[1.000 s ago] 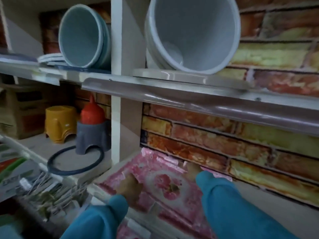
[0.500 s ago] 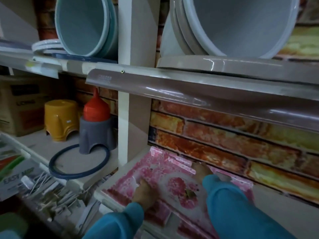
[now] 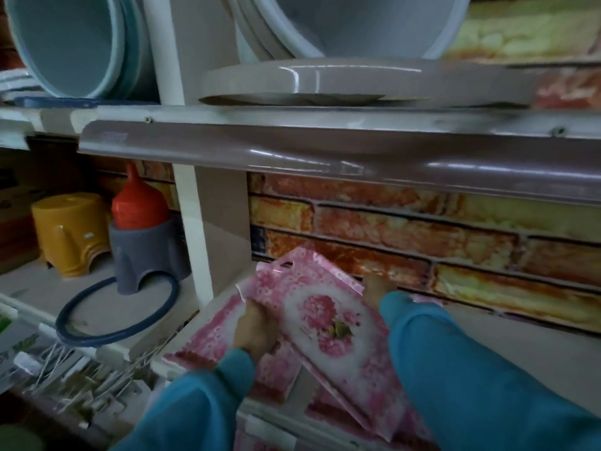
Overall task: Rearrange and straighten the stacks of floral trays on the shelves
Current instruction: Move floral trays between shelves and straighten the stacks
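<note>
Two hands [image 3: 255, 327] on tilted pink rose-printed tray [image 3: 328, 323]

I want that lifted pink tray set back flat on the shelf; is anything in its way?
Another pink tray lies under the lifted floral tray, which the left hand and right hand hold. The shelf to the right looks bare.

The floral tray [image 3: 328, 323] looked like smooth, glossy plastic. The shelf trim [image 3: 292, 151] shone like polished plastic. The stool [image 3: 70, 232] and basins [image 3: 65, 43] were smooth plastic; the sleeves [image 3: 471, 369] looked matt cloth.
</note>
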A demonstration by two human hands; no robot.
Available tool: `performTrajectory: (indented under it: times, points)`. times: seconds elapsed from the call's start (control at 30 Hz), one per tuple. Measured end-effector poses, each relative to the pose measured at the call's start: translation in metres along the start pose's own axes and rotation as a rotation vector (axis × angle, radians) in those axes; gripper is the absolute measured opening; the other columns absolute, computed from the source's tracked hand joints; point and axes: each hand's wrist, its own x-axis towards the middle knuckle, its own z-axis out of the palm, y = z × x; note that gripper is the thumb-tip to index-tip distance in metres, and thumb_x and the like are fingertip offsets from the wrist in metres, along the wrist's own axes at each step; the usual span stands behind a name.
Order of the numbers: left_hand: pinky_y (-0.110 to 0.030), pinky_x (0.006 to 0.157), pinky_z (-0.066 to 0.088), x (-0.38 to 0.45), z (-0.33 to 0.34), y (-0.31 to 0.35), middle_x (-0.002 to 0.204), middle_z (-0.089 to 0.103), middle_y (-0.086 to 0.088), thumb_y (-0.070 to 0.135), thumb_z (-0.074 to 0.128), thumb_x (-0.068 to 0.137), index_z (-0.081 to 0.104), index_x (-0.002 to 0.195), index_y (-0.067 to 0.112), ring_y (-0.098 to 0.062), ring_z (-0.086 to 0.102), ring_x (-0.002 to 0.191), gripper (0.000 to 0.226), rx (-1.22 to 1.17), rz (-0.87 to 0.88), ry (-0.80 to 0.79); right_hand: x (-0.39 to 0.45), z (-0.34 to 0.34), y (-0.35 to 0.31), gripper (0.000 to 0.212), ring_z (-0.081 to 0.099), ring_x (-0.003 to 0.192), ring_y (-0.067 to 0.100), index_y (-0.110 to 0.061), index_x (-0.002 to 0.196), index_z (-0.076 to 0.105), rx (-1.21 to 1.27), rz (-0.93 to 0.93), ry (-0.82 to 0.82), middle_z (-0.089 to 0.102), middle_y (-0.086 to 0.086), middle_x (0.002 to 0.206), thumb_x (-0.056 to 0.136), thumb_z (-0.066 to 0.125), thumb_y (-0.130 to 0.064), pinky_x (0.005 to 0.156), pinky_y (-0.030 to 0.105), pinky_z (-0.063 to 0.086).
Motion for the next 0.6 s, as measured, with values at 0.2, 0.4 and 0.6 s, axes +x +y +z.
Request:
performTrajectory:
  times: [0.2, 0.4, 0.6]
  points:
    - [-0.041, 0.083, 0.051, 0.028, 0.021, 0.060, 0.111, 0.064, -0.021, 0.010, 0.050, 0.087, 0.044, 0.117, 0.003, -0.039, 0.062, 0.102, 0.032, 0.263, 0.240, 0.008, -0.032, -0.066, 0.055, 0.018, 0.065, 0.091, 0.020, -0.013, 0.077, 0.067, 0.010, 0.018, 0.017, 0.071, 0.017, 0.101, 0.088, 0.053, -0.018, 0.072, 0.024, 0.043]
    - [-0.037, 0.073, 0.047, 0.061, 0.066, 0.081, 0.096, 0.066, -0.020, 0.010, 0.049, 0.087, 0.048, 0.078, 0.012, -0.037, 0.064, 0.094, 0.010, 0.437, 0.403, -0.212, -0.086, -0.065, 0.116, 0.032, 0.047, 0.057, 0.011, -0.016, 0.067, 0.054, 0.079, 0.091, 0.004, 0.050, 0.000, 0.065, 0.094, 0.051, -0.032, 0.063, 0.024, 0.035]
    - [-0.039, 0.083, 0.045, 0.065, 0.110, 0.065, 0.117, 0.062, -0.030, 0.012, 0.053, 0.092, 0.052, 0.117, -0.007, -0.042, 0.060, 0.108, 0.032, 0.603, 0.456, -0.311, -0.118, -0.032, 0.139, 0.031, 0.049, 0.060, 0.018, -0.009, 0.077, 0.049, 0.060, 0.159, -0.082, 0.052, 0.006, 0.072, 0.096, 0.047, -0.034, 0.061, 0.025, 0.039]
